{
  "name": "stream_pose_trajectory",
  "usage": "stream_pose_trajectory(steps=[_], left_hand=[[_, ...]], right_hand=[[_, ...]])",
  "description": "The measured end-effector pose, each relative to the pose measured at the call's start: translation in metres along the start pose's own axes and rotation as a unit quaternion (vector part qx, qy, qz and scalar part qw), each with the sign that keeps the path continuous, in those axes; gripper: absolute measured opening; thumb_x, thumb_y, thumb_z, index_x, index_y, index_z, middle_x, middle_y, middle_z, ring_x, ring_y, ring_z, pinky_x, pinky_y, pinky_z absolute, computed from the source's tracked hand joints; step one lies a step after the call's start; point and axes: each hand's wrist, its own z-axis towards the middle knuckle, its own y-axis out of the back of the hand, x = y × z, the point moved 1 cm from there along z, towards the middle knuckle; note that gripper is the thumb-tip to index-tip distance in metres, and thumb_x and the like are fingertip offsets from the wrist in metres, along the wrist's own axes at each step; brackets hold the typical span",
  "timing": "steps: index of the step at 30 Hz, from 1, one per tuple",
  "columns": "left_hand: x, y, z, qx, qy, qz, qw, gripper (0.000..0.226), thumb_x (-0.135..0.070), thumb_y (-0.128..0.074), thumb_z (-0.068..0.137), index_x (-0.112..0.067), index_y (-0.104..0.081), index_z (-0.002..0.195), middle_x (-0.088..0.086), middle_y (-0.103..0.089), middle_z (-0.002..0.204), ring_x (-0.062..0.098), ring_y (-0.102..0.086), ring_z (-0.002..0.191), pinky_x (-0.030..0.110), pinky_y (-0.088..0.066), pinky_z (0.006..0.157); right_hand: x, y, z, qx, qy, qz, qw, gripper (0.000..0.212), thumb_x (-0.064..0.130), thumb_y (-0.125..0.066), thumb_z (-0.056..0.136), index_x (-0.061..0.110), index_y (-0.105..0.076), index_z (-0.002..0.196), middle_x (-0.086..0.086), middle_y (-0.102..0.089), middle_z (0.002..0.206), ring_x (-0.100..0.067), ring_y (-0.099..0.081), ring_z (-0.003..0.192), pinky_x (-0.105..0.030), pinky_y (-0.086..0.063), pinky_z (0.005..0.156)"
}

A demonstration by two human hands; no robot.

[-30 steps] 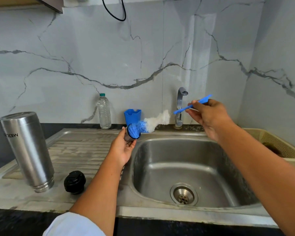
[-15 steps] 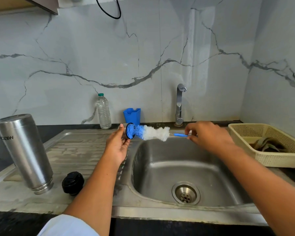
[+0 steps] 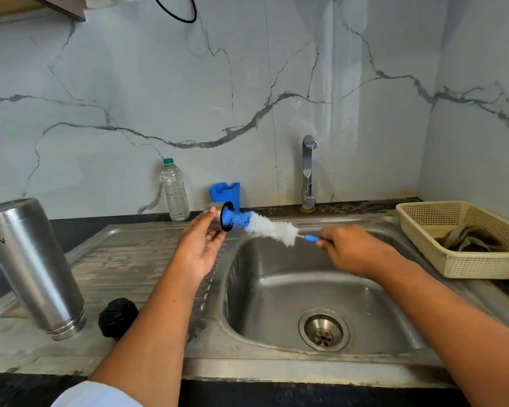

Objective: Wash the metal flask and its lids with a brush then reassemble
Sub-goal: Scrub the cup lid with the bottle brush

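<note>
Head cam: vs 1 sec ago right hand (image 3: 353, 249) dropped brush (image 3: 265, 227) level w/ handle pinched, tip inside cap (image 3: 218, 215) gripped in left hand (image 3: 202, 248), so lid scrubbing's underway imo.

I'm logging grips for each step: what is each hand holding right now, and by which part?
The left hand holds the metal cup lid by its outer wall. The right hand holds the brush by its blue handle end.
</note>
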Motion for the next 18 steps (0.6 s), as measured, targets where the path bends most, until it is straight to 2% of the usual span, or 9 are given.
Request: stream_pose_trajectory(steps=[3, 5, 8, 9, 11, 14, 16, 18], left_hand=[[0.001, -0.004, -0.002, 0.002, -0.005, -0.004, 1.0, 0.004, -0.01, -0.068, 0.096, -0.009, -0.065, 0.093, 0.009, -0.072, 0.089, 0.022, -0.071, 0.096, 0.034, -0.059, 0.088], [0.0, -0.007, -0.003, 0.005, -0.004, -0.032, 0.999, 0.005, -0.011, -0.067, 0.097, -0.01, -0.063, 0.093, 0.012, -0.073, 0.093, 0.024, -0.071, 0.102, 0.037, -0.059, 0.092], [-0.002, -0.011, -0.006, 0.025, -0.001, -0.08, 0.996, 0.004, -0.013, -0.064, 0.097, -0.009, -0.062, 0.099, 0.014, -0.074, 0.099, 0.024, -0.071, 0.106, 0.038, -0.057, 0.1], [-0.003, -0.012, -0.008, 0.032, -0.002, -0.088, 0.996, 0.004, -0.012, -0.062, 0.097, -0.009, -0.062, 0.1, 0.013, -0.074, 0.097, 0.023, -0.071, 0.103, 0.038, -0.057, 0.1], [-0.002, -0.012, -0.009, 0.045, -0.002, -0.097, 0.994, 0.003, -0.01, -0.059, 0.097, -0.01, -0.062, 0.098, 0.012, -0.072, 0.094, 0.023, -0.071, 0.099, 0.039, -0.058, 0.098], [0.001, -0.011, -0.008, 0.04, 0.017, -0.099, 0.994, 0.006, -0.012, -0.058, 0.095, -0.011, -0.062, 0.1, 0.017, -0.07, 0.109, 0.031, -0.068, 0.113, 0.046, -0.055, 0.103], [0.004, -0.01, -0.006, 0.026, 0.041, -0.075, 0.996, 0.018, -0.025, -0.062, 0.097, -0.014, -0.063, 0.111, 0.019, -0.069, 0.124, 0.034, -0.064, 0.121, 0.046, -0.052, 0.104], [0.004, -0.008, -0.004, 0.012, 0.052, -0.043, 0.998, 0.038, -0.044, -0.07, 0.094, -0.018, -0.063, 0.122, 0.018, -0.067, 0.13, 0.03, -0.062, 0.124, 0.039, -0.052, 0.098]], right_hand=[[0.005, 0.002, -0.007, 0.035, -0.017, 0.108, 0.993, 0.03, 0.034, -0.049, 0.106, 0.023, -0.067, 0.084, 0.004, -0.062, 0.072, -0.014, -0.055, 0.064, -0.031, -0.043, 0.06], [0.006, 0.002, -0.011, 0.087, -0.048, 0.218, 0.971, 0.037, 0.038, -0.048, 0.107, 0.018, -0.07, 0.084, 0.004, -0.051, 0.062, -0.012, -0.043, 0.054, -0.028, -0.035, 0.053], [0.008, -0.001, -0.017, 0.204, -0.109, 0.446, 0.865, 0.041, 0.038, -0.045, 0.108, 0.01, -0.065, 0.086, 0.003, -0.034, 0.057, -0.01, -0.024, 0.047, -0.022, -0.019, 0.042], [0.007, -0.002, -0.018, 0.214, -0.117, 0.47, 0.849, 0.04, 0.038, -0.044, 0.108, 0.01, -0.064, 0.087, 0.003, -0.032, 0.057, -0.009, -0.022, 0.048, -0.021, -0.017, 0.041], [0.006, -0.005, -0.017, 0.193, -0.113, 0.452, 0.864, 0.039, 0.039, -0.045, 0.108, 0.011, -0.066, 0.091, 0.003, -0.035, 0.059, -0.009, -0.024, 0.049, -0.022, -0.019, 0.043], [0.005, -0.01, -0.017, 0.102, -0.073, 0.296, 0.947, 0.028, 0.047, -0.053, 0.103, 0.022, -0.065, 0.099, 0.004, -0.051, 0.068, -0.009, -0.039, 0.055, -0.024, -0.031, 0.052], [0.004, -0.011, -0.017, 0.041, -0.024, 0.204, 0.978, 0.023, 0.049, -0.062, 0.097, 0.027, -0.06, 0.1, 0.007, -0.057, 0.069, -0.007, -0.048, 0.06, -0.023, -0.039, 0.058], [0.004, -0.01, -0.017, 0.003, 0.006, 0.154, 0.988, 0.019, 0.046, -0.065, 0.096, 0.031, -0.055, 0.101, 0.004, -0.061, 0.073, -0.009, -0.055, 0.064, -0.029, -0.05, 0.061]])
